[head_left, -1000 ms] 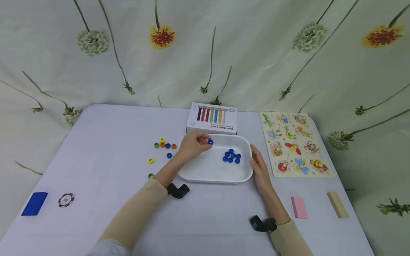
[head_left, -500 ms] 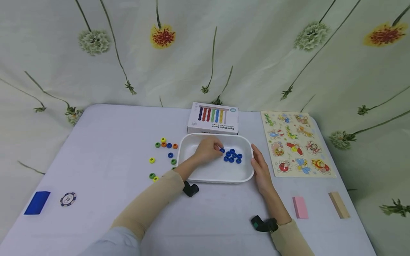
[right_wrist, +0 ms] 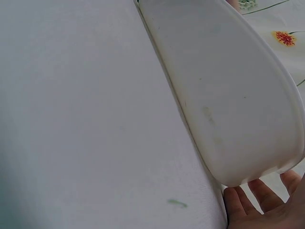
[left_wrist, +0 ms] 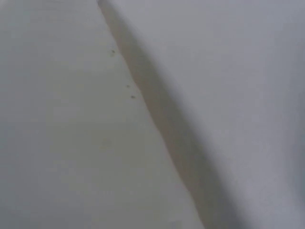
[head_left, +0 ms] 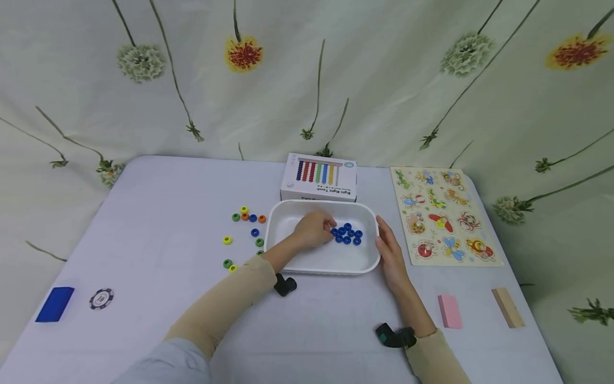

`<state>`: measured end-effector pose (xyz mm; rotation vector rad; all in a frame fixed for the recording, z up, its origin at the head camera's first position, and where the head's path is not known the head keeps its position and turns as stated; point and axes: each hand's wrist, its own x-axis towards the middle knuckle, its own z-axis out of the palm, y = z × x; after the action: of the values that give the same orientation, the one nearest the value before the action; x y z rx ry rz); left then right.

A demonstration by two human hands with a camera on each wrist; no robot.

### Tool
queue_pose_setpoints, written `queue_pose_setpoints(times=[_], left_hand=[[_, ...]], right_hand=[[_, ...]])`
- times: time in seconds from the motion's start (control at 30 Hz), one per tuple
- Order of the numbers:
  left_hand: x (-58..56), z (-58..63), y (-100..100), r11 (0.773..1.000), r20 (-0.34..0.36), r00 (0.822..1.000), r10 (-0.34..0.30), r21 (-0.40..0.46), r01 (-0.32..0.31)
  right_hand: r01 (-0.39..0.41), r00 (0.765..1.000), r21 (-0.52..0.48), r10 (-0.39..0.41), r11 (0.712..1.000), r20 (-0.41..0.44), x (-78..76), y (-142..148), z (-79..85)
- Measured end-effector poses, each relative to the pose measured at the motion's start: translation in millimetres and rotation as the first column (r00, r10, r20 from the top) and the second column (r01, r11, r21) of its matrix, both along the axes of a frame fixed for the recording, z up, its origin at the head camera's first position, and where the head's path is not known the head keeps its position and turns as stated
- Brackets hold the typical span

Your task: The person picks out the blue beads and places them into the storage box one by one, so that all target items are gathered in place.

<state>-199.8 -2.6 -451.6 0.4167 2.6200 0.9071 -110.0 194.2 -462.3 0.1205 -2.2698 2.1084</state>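
Observation:
In the head view a white plastic tray [head_left: 299, 260] stands mid-table, with several blue beads [head_left: 347, 240] clustered toward its right side. My left hand [head_left: 312, 230] is inside the tray, its fingertips beside the leftmost blue bead [head_left: 334, 232]. That bead lies with the cluster, and the fingers look loosely bent, partly hidden by the hand itself. At the tray's right end, my right hand [head_left: 390, 256] rests its fairly straight fingers against the outer wall. The right wrist view shows those fingers [right_wrist: 267, 196] touching the tray wall. Only the pale tray side [left_wrist: 86, 143] and tabletop fill the left wrist view.
Loose yellow, green, orange and blue beads [head_left: 255, 232] lie left of the tray. Behind it is a printed box [head_left: 318, 178]. An animal puzzle board [head_left: 443, 218], pink block [head_left: 450, 311] and wooden block [head_left: 508, 308] are rightward; a blue card [head_left: 55, 304] and chip [head_left: 101, 299] are leftward.
My left hand has moved from the tray's back left edge into the tray, carrying a blue bead to the cluster, and has let it go there. The right hand has stayed at the tray's end.

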Motion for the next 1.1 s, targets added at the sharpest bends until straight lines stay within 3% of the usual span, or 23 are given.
queue_pose_setpoints(times=[0.13,0.27,0.37,0.47,0.57,0.63,0.73,0.83,0.9,1.0,1.1], left_hand=[[10.3,11.7,-11.4,1.0,-0.062,0.998,0.016,0.02,-0.015],[22.2,26.8,-40.7,0.991,-0.202,0.977,0.06,0.126,-0.034],[25.3,31.5,-74.8,0.969,-0.293,0.949,0.115,0.245,-0.042],[25.7,27.7,-113.9,0.924,-0.326,0.92,0.219,0.372,-0.088],[23.7,10.0,-153.0,0.858,-0.3,0.891,0.341,0.487,-0.164],[22.1,-7.0,-174.7,0.828,-0.277,0.872,0.403,0.517,-0.218],[21.9,-26.5,-193.3,0.786,-0.197,0.866,0.46,0.545,-0.294],[28.7,-28.1,-194.5,0.762,-0.119,0.866,0.486,0.542,-0.353],[32.4,-27.9,-191.6,0.753,-0.09,0.869,0.487,0.548,-0.365],[32.3,-34.6,-188.2,0.755,-0.082,0.876,0.475,0.548,-0.359],[30.6,-39.6,-184.3,0.775,-0.096,0.885,0.455,0.531,-0.341]], right_hand=[[0.001,1.0,-0.014,-0.001,1.0,0.003,-0.2,-0.5,-1.3],[-0.004,1.0,-0.011,0.004,1.0,0.01,-0.4,-1.4,-1.9],[0.004,1.0,-0.008,-0.003,1.0,0.015,0.1,-1.2,-1.2],[0.01,1.0,-0.01,-0.01,1.0,0.021,0.4,-0.8,-0.2],[0.006,1.0,-0.008,-0.006,1.0,0.022,0.5,-0.7,0.2],[0.006,1.0,-0.012,-0.006,1.0,0.023,0.6,-0.7,0.3],[0.013,1.0,-0.019,-0.012,1.0,0.024,1.0,-0.7,0.1],[0.012,1.0,-0.005,-0.012,1.0,0.027,0.8,-0.4,0.0],[0.007,1.0,0.008,-0.008,1.0,0.028,0.6,-0.5,-0.3],[0.003,1.0,0.011,-0.003,1.0,0.021,-1.6,1.5,-5.9],[0.0,1.0,0.004,0.0,1.0,0.011,-5.0,4.8,-14.5]])
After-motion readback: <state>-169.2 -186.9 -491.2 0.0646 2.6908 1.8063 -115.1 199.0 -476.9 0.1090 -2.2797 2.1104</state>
